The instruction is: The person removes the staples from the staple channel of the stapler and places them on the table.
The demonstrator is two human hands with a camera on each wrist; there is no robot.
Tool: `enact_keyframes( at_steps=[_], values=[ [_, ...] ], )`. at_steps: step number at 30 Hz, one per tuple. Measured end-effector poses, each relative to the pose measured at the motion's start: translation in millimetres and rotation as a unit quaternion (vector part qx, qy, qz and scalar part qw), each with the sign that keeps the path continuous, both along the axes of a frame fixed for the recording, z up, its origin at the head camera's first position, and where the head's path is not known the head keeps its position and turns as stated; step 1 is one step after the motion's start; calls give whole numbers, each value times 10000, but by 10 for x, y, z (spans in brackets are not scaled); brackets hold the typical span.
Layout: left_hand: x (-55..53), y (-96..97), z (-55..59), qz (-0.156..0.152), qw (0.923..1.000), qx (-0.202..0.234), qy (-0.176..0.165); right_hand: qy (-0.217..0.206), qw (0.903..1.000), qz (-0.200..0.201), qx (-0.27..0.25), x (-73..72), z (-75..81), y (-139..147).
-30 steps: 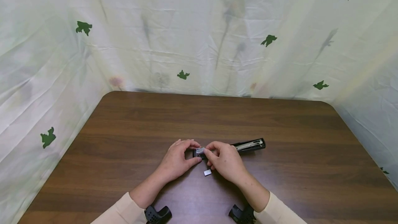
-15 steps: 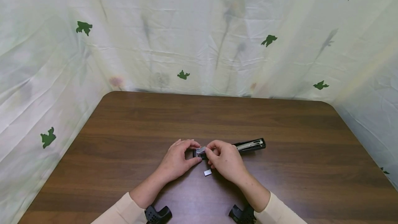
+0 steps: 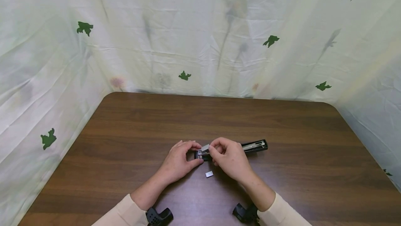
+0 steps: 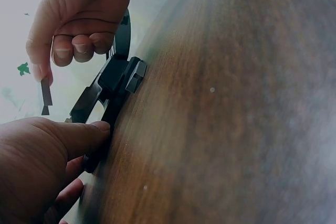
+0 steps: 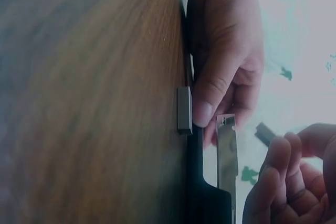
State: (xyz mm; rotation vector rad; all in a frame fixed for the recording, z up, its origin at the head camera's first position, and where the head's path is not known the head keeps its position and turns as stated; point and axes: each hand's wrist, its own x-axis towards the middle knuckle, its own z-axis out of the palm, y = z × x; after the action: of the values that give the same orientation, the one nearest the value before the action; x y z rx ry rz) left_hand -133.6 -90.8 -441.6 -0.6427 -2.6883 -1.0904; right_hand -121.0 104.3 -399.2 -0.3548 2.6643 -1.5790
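Note:
A black stapler (image 3: 255, 146) lies opened out on the table, its metal staple channel (image 5: 227, 153) showing. My left hand (image 3: 178, 160) holds its left end between thumb and fingers. Above that end, the thumb and forefinger of my right hand (image 3: 231, 159) pinch a short strip of staples (image 4: 46, 96). In the right wrist view this strip stands apart from the channel. A second short strip of staples (image 3: 209, 174) lies on the table just in front of the stapler, between the two hands. My right hand hides the stapler's middle in the head view.
The brown wooden table (image 3: 141, 121) has rounded far corners. A pale curtain (image 3: 200, 38) with green leaf shapes stands behind it and along both sides. Black wrist cameras (image 3: 159, 217) sit at both cuffs.
My right hand has moved slightly up and to the right, lifting the strip of staples away from the stapler's end. My left hand, the stapler and the second strip have stayed put.

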Motion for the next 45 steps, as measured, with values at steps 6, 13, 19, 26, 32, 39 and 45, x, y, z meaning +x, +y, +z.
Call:
enact_keyframes(
  at_steps=[6, 13, 19, 26, 32, 39, 45],
  values=[
    [-3, 2, -7, -35, 10000, 45, 15, -11, 9991, 397, 138, 15, 6, 5],
    [-8, -2, -7, -62, 10000, 32, 32, -29, 9949, 997, 122, 25, -17, -5],
    [-7, -9, 0, -32, 10000, 3, -83, -145, 9900, 1404, 72, 37, -35, -13],
    [-12, -6, -2, -65, 10000, -24, -28, -180, 9840, 1662, 623, 48, -38, -20],
    [-6, -6, -6, -39, 10000, -14, -33, -134, 9777, 1816, 1046, 40, -56, -14],
    [-6, -4, -8, -46, 10000, 38, 11, -48, 9738, 1833, 1348, 31, -78, -2],
    [-8, -4, -11, -68, 10000, 58, 14, -111, 9732, 1777, 1457, 27, -83, 3]
  ],
)
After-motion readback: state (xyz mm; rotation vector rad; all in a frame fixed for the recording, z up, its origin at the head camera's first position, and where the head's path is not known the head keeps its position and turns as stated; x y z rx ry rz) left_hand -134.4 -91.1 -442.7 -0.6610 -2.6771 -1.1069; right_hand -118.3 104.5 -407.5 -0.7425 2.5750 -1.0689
